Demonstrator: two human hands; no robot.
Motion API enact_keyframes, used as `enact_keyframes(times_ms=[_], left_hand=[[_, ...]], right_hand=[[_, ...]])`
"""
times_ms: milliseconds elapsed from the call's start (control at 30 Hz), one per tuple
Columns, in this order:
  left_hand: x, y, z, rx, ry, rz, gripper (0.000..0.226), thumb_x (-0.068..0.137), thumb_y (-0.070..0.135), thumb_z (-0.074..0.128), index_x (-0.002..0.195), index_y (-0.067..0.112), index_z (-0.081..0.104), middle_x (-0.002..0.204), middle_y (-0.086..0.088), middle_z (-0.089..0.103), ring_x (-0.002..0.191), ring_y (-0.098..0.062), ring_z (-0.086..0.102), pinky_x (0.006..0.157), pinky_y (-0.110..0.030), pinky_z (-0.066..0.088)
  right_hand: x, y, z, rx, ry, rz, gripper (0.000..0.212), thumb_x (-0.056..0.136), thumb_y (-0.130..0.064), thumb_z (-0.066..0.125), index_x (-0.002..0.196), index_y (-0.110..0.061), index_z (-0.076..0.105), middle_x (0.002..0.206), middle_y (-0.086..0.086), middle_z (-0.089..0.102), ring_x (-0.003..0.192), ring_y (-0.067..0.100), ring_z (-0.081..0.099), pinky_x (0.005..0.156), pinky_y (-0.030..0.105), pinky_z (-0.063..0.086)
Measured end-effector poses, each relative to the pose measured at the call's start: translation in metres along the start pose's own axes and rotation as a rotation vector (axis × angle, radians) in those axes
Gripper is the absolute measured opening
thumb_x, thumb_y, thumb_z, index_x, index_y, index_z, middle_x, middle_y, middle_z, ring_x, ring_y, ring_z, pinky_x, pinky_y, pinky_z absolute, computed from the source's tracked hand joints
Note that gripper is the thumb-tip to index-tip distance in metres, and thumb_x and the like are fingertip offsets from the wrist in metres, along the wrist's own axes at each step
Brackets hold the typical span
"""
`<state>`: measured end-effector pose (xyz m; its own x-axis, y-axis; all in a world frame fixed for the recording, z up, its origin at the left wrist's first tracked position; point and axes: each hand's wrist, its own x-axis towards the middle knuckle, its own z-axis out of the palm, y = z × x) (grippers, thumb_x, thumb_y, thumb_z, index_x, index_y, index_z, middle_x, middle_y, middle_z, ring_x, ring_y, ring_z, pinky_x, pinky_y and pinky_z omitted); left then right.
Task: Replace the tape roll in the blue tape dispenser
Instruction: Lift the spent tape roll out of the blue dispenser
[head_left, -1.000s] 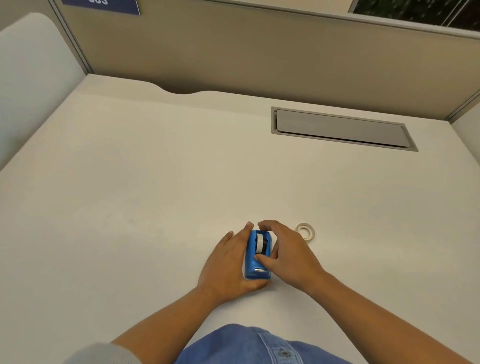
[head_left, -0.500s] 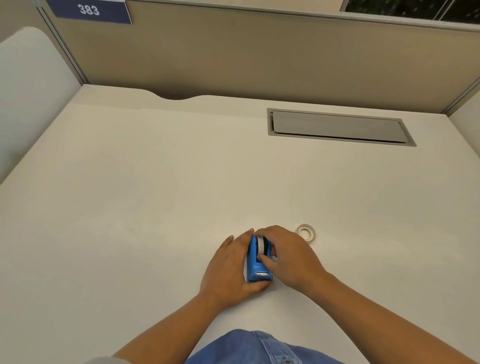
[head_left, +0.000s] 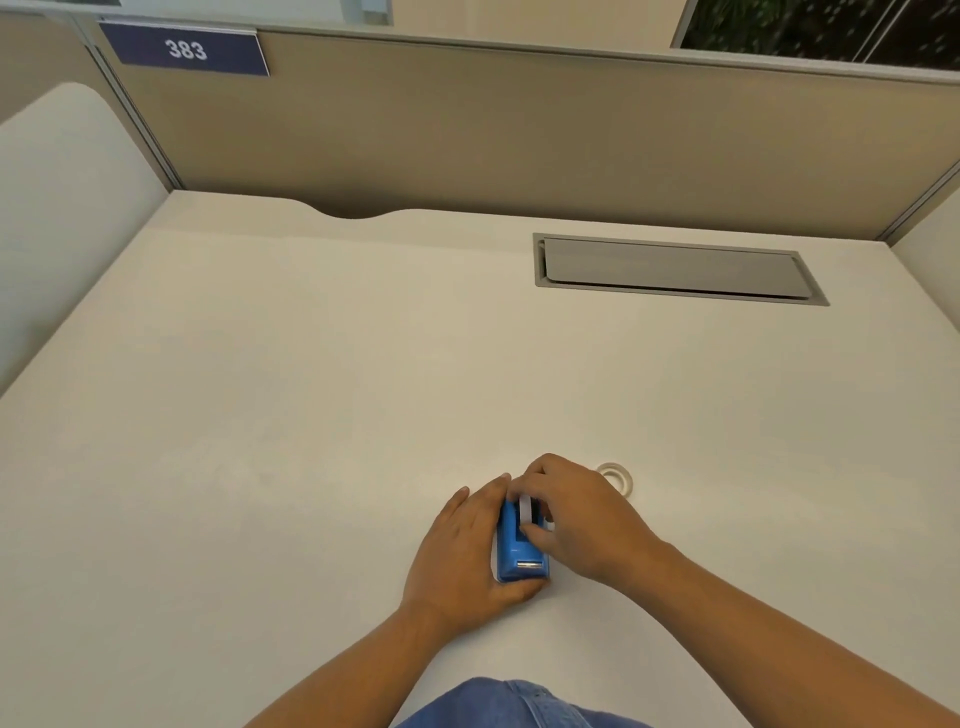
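The blue tape dispenser (head_left: 521, 558) stands on the white desk (head_left: 311, 415) near the front middle, its metal cutter facing me. My left hand (head_left: 462, 551) wraps its left side and front end. My right hand (head_left: 582, 519) covers its right side, fingers and thumb pinched on the white tape roll (head_left: 525, 508) that sits in the top slot. A second tape roll (head_left: 615, 475), pale and nearly clear, lies flat on the desk just right of my right hand.
A grey cable hatch (head_left: 675, 270) is set into the desk at the back right. Beige partition walls (head_left: 519, 145) close off the back, with a blue sign reading 383 (head_left: 184, 49). A white side panel (head_left: 62, 208) stands at the left.
My right fingers have curled further over the top of the roll in the dispenser. The camera has tilted up, showing more of the partition and the sign. The dispenser has stayed in place.
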<state>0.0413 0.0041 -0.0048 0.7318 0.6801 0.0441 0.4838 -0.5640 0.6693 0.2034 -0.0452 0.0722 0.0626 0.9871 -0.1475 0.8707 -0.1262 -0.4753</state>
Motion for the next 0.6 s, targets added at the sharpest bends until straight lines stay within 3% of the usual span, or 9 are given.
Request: enact_keyframes(times_ms=[200, 467, 600], left_hand=[[0.001, 0.001, 0.0, -0.014, 0.025, 0.014, 0.089, 0.068, 0.078, 0.06, 0.14, 0.037, 0.027, 0.139, 0.015, 0.051, 0.123, -0.004, 0.048, 0.116, -0.034, 0.031], [0.001, -0.002, 0.005, 0.036, 0.024, 0.021, 0.088, 0.07, 0.084, 0.051, 0.141, 0.04, 0.023, 0.14, 0.017, 0.05, 0.124, 0.0, 0.044, 0.117, -0.025, 0.018], [0.002, -0.004, 0.005, 0.036, 0.01, 0.01, 0.087, 0.07, 0.084, 0.051, 0.139, 0.041, 0.021, 0.138, 0.019, 0.049, 0.122, 0.001, 0.045, 0.117, -0.027, 0.02]], right_hand=[[0.006, -0.008, -0.006, -0.081, -0.06, 0.006, 0.029, 0.082, -0.023, 0.063, 0.11, -0.029, 0.064, 0.103, -0.006, 0.058, 0.084, 0.017, 0.059, 0.073, 0.032, 0.052], [0.007, -0.015, -0.014, -0.115, -0.085, 0.014, 0.025, 0.079, -0.021, 0.065, 0.104, -0.024, 0.064, 0.099, -0.004, 0.06, 0.087, 0.019, 0.059, 0.074, 0.031, 0.05], [0.005, -0.024, -0.025, -0.074, 0.014, -0.022, 0.018, 0.076, -0.02, 0.065, 0.094, -0.024, 0.066, 0.089, -0.008, 0.065, 0.078, 0.011, 0.055, 0.06, 0.015, 0.039]])
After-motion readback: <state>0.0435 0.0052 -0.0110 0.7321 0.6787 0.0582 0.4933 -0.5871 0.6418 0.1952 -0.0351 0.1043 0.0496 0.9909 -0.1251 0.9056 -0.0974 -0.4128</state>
